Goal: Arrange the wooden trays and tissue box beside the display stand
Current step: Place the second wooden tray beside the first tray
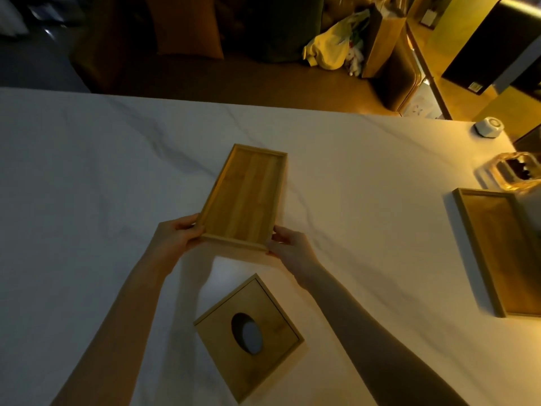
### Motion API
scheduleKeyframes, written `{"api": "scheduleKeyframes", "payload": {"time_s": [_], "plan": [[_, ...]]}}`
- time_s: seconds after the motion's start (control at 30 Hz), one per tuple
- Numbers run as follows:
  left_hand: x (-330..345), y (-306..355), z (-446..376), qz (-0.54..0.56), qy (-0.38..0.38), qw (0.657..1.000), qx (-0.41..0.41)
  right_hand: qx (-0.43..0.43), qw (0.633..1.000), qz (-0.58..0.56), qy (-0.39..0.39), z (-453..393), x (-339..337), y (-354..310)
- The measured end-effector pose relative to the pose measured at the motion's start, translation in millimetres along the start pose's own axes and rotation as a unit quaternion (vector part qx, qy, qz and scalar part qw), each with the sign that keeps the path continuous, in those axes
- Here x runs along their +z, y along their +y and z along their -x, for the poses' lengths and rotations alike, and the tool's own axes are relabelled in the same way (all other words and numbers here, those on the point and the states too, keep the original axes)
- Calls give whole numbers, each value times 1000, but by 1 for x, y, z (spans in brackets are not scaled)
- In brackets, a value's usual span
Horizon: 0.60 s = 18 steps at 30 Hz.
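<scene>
A long wooden tray is at the middle of the white marble table; I cannot tell whether its far end rests on the table. My left hand grips its near left corner. My right hand grips its near right corner. Just below them a square wooden tissue box with an oval opening lies flat on the table, turned at an angle. A second wooden tray lies at the right edge, partly cut off by the frame. Behind it stands a clear display stand.
A small white hexagonal object sits near the table's far right corner. Beyond the far edge are a dark sofa with cushions, a yellow bag and a paper bag on the floor.
</scene>
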State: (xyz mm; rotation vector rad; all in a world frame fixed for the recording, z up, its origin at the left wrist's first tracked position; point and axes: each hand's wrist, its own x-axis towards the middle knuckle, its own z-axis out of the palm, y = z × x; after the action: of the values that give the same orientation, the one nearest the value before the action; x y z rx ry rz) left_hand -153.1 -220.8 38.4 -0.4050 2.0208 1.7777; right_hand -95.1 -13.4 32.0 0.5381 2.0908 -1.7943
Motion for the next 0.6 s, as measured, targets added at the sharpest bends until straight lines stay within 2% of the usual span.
{"api": "scheduleKeyframes", "payload": {"time_s": [0.13, 0.3, 0.6], "plan": [[22, 6, 21, 30, -5, 999, 15, -11, 999, -41, 1, 19, -29, -7], [60, 8, 50, 57, -23, 997, 45, -43, 998, -39, 15, 52, -68, -4], [158, -2, 94, 55, -46, 996, 54, -50, 995, -54, 64, 110, -158, 32]]}}
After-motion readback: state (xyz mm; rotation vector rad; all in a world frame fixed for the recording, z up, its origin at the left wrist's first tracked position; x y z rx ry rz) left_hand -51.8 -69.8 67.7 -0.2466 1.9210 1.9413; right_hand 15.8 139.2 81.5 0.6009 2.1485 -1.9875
